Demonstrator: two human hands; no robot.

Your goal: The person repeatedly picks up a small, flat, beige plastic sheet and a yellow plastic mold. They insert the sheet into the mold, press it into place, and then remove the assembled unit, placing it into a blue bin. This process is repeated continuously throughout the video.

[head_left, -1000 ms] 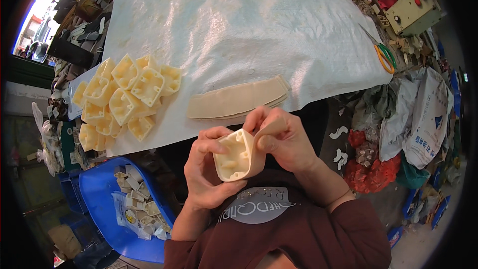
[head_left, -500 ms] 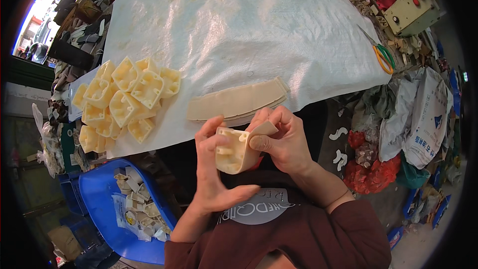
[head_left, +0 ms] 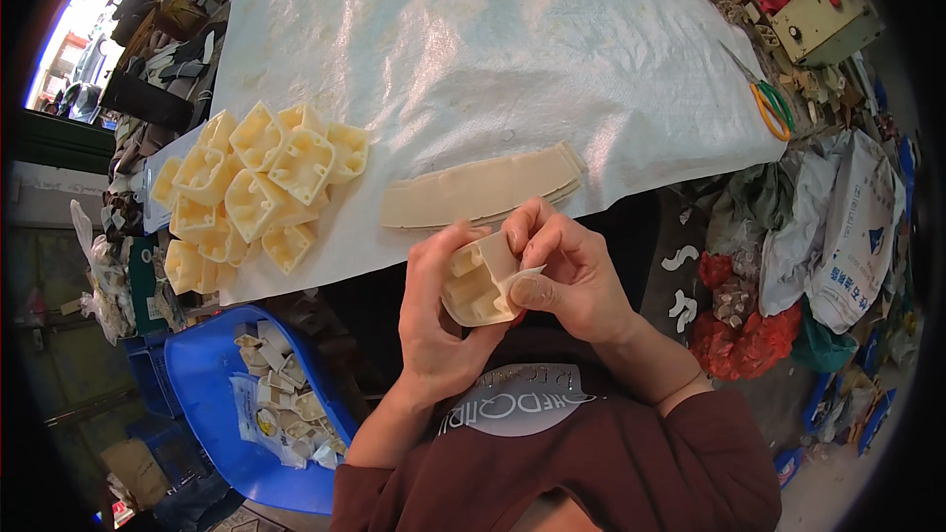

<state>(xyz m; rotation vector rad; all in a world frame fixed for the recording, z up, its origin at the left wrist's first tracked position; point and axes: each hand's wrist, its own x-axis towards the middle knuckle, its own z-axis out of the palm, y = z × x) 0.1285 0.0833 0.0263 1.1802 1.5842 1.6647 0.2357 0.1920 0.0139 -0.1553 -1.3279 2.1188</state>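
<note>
In the head view, the only one, I see my two hands near the middle of the near side, in front of my chest. My left hand [head_left: 431, 340] is grasping a cream plastic cup [head_left: 471, 294] from the left, with the thumb below it and the fingers on its far left side; these fingers are a little blurred. My right hand [head_left: 581, 281] is at the right side of the cup, where thumb and fingers pinch a thin beige strip [head_left: 501, 258]. How firmly they press, I cannot tell.

In my judgement, the strip could become crooked or wrinkled if my right thumb pulls it unevenly around the corner. The cup could also turn or slip, if my left hand loosens while the right one is pulling.

The cup is held in the air, just beyond the near edge of the white sheet [head_left: 443, 69]. Its hollow side is tilted up toward me; it has rounded corners, and small posts and ribs are inside. The strip looks matt and flexible, lying against the right wall.

On the sheet, a stack of similar strips [head_left: 473, 189] lies beyond my hands, and a heap of similar cups [head_left: 304, 166] is to the left.
</note>
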